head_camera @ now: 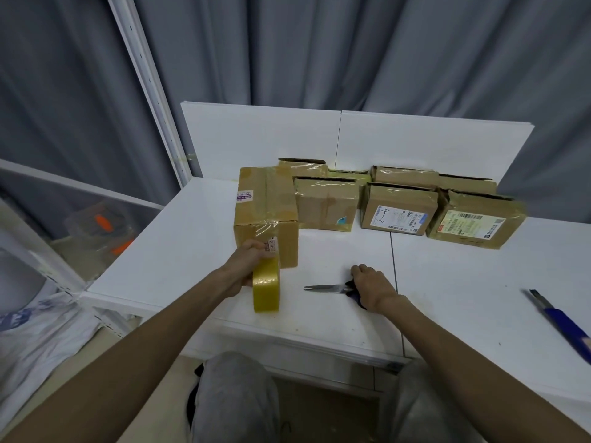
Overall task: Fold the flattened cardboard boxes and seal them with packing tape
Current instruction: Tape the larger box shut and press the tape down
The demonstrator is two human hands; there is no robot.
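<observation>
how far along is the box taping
Done: the taped boxes at the back look folded and sealed. In hand: the left hand holds the tape roll at the front box; the right hand grips the scissors. Left: likely cutting the tape. No flat boxes visible.

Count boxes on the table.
8: tall box at left; front row has plain box, 4-3 box, right box; four back boxes, partly hidden. More may hide behind.
</observation>
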